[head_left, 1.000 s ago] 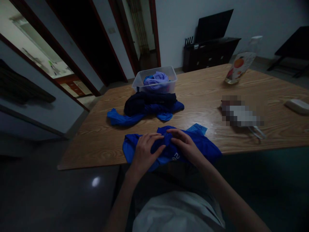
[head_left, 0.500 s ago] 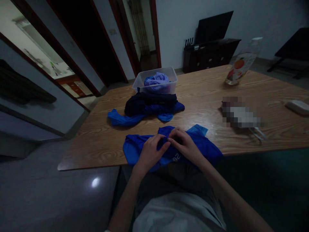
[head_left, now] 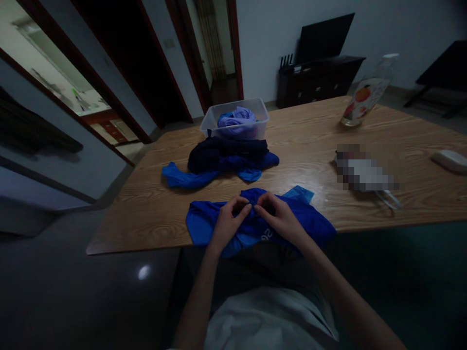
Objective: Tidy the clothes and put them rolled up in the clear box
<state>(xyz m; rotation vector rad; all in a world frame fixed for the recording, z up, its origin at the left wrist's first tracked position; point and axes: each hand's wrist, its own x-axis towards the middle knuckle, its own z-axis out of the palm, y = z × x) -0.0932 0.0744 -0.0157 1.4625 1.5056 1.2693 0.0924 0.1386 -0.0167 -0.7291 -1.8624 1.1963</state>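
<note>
A blue garment [head_left: 310, 219] with white lettering is spread at the near edge of the wooden table [head_left: 142, 226], part of it hanging over the edge. Its lighter blue side shows at the left and at the upper right. My left hand [head_left: 233, 216] pinches the fabric near the middle, thumb against fingers. Close beside it, my right hand [head_left: 272, 211] pinches the same fabric, the two sets of fingertips almost meeting. Whether a small part of the garment lies between the fingertips is too dark to make out.
Beyond the garment lies a pile of dark and blue clothes [head_left: 228, 155]. A clear plastic bin [head_left: 262, 127] with purple and blue cloth stands behind it. Rightward are a large bottle [head_left: 361, 104], a blurred-out item [head_left: 367, 175] with a white strap, and a white object [head_left: 450, 160].
My left hand has shifted slightly up and its fingers have curled into a tighter pinch. My right hand's fingertips have drawn a little closer together. The garment stays in place.
</note>
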